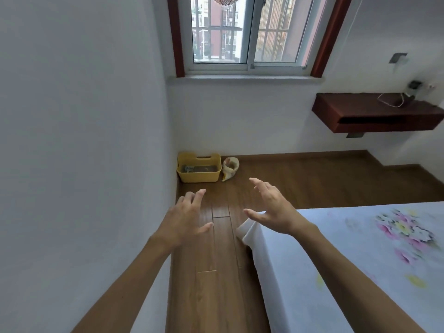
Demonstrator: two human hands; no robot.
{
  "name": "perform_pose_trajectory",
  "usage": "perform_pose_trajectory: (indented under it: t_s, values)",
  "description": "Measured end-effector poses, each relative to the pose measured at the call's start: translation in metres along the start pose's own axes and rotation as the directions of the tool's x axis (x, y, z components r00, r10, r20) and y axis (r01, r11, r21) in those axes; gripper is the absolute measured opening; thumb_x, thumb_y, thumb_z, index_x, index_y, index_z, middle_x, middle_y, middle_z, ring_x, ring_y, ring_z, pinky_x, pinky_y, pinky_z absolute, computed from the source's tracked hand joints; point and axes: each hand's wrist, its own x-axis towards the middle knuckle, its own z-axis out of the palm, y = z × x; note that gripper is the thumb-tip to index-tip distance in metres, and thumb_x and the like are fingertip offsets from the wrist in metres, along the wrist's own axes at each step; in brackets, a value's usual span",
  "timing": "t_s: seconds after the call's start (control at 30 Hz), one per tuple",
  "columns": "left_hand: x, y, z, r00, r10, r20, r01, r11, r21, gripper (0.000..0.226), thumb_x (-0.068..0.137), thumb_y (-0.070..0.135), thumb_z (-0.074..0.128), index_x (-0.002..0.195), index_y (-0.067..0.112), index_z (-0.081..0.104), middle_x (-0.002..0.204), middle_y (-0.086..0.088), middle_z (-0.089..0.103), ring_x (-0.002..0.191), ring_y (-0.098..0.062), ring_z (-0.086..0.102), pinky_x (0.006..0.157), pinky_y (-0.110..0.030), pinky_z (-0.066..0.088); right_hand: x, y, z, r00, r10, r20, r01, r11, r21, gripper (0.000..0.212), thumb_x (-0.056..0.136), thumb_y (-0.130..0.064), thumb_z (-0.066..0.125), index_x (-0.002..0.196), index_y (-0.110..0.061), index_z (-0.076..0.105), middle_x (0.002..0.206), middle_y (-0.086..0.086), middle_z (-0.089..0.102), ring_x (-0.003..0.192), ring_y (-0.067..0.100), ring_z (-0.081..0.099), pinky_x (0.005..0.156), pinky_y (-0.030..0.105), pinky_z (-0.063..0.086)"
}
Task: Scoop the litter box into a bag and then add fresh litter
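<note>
Both empty hands (230, 212) hover well short of litter box (199, 169).

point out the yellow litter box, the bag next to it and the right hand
yellow litter box (199, 178): head view, on its front wall
bag (230, 167): head view, on its crumpled side
right hand (271, 205): head view, on the back of the hand
</note>
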Motion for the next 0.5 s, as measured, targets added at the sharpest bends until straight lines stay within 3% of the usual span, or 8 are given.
perform_pose_trajectory:
  t_s: [0.5]
  values:
    - [0.169,-0.067,0.026,0.998,-0.033,0.048,0.034,0.999,-0.019,0.094,0.083,0.061,0.06,0.154,0.023,0.012,0.143,-0.001,0.042,0.128,-0.017,0.044,0.101,-0.031,0.044,0.168,0.071,0.002,1.0,0.025,0.015,-0.024,0.999,-0.031,0.085,0.083,-0.051,0.065,0.151,-0.024,0.021,0.131,0.003,0.048,0.123,0.019,0.044,0.096,0.04,0.049]
